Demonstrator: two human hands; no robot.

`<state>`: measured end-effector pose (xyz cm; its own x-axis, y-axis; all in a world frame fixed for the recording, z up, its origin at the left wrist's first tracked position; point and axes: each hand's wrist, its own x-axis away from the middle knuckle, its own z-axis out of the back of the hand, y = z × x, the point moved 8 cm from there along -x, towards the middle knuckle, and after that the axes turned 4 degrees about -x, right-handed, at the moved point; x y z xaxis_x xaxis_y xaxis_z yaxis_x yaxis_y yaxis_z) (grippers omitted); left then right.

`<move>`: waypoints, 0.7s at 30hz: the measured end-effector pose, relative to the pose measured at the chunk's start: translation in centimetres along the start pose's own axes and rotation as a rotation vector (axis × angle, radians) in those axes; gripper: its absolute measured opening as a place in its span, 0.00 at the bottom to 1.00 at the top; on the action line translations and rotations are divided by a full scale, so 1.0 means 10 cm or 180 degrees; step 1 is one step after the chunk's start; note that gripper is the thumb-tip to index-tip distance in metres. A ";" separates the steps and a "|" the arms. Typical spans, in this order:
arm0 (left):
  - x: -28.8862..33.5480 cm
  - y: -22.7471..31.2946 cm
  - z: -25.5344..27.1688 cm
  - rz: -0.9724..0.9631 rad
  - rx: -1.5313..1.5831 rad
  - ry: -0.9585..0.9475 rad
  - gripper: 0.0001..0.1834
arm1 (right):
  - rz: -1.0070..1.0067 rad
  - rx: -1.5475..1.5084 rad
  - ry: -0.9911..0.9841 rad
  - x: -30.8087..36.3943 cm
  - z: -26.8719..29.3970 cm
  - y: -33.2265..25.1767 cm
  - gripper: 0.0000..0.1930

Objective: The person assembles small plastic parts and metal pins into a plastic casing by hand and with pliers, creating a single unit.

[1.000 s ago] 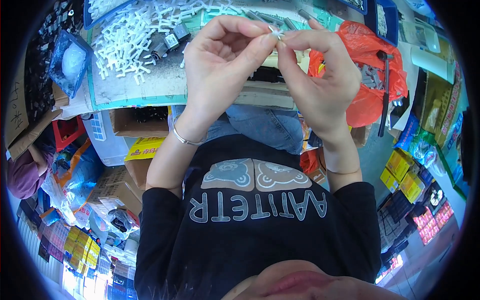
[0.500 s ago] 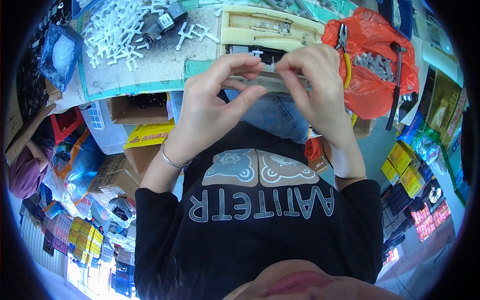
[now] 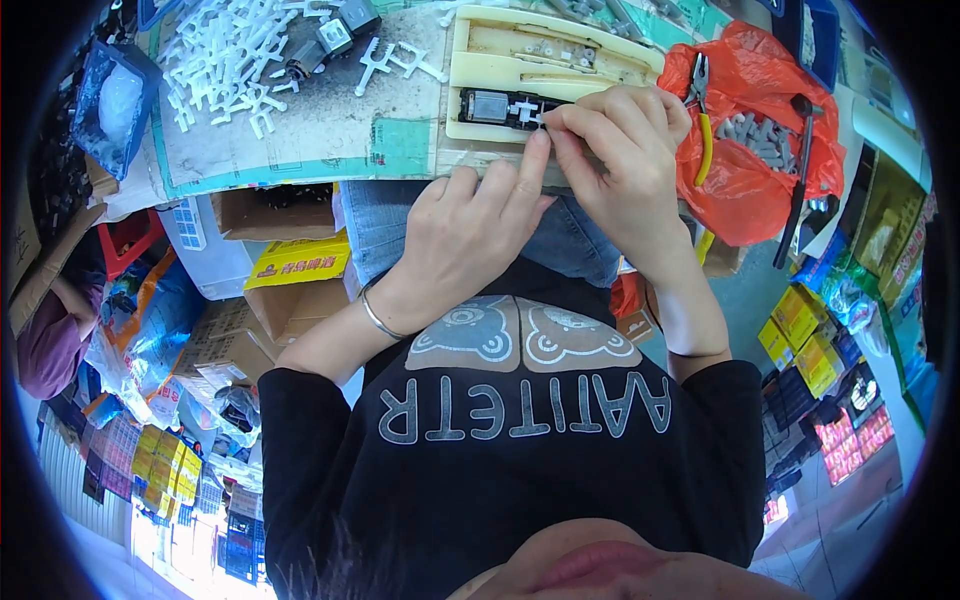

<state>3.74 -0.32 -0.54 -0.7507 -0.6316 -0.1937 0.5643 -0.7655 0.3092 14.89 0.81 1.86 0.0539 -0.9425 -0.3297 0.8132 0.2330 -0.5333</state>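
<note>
A cream-coloured plastic fixture [image 3: 600, 88] lies at the bench's near edge. In its near slot sits a black housing [image 3: 466, 106] with a silver motor [image 3: 487, 106] and a white cross-shaped plastic piece [image 3: 523, 109]. My right hand [image 3: 630, 145] is at the housing's right end, thumb and forefinger pinched together; what is between them is too small to make out. My left hand [image 3: 470, 220] has its index finger stretched to the same end, its tip almost meeting the right fingertips. The left hand's other fingers are bent, with nothing visible in them.
White branched plastic pieces [image 3: 225, 60] are heaped at the back left, beside a loose motor part [image 3: 333, 37]. At right, yellow-handled pliers [image 3: 704, 145] rest on a red plastic bag [image 3: 730, 205] holding grey pieces [image 3: 757, 140]. A black-handled tool [image 3: 796, 190] lies beyond; a blue bin [image 3: 120, 115] stands left.
The left hand has turned and lowered, bringing its index fingertip to the housing's right end. The right hand's pinch has come down onto that end. The housing now shows more fully.
</note>
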 end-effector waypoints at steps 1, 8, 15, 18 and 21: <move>0.00 0.01 0.00 -0.0005 -0.0035 0.0022 0.35 | -0.0024 0.0010 0.0006 0.01 0.00 0.00 0.06; -0.06 0.08 -0.01 0.0202 -0.0270 0.0019 0.31 | -0.0019 0.0234 -0.0260 -0.04 0.02 -0.06 0.07; -0.10 -0.14 0.22 -0.0306 0.0188 0.0593 0.22 | 0.0015 0.0151 0.0263 -0.19 0.47 0.22 0.09; -0.26 -0.19 0.25 -0.0404 0.0091 0.0648 0.19 | -0.0275 0.0358 0.0757 -0.50 0.99 0.50 0.10; -0.32 -0.21 0.29 -0.0458 0.0056 0.0779 0.13 | -0.0982 0.0275 0.0585 -0.98 1.10 0.87 0.09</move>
<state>3.95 3.60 2.16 -0.7161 -0.5291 -0.4551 0.4503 -0.8485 0.2779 27.82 9.42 8.99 -0.3000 -0.9048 -0.3023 0.8213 -0.0839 -0.5642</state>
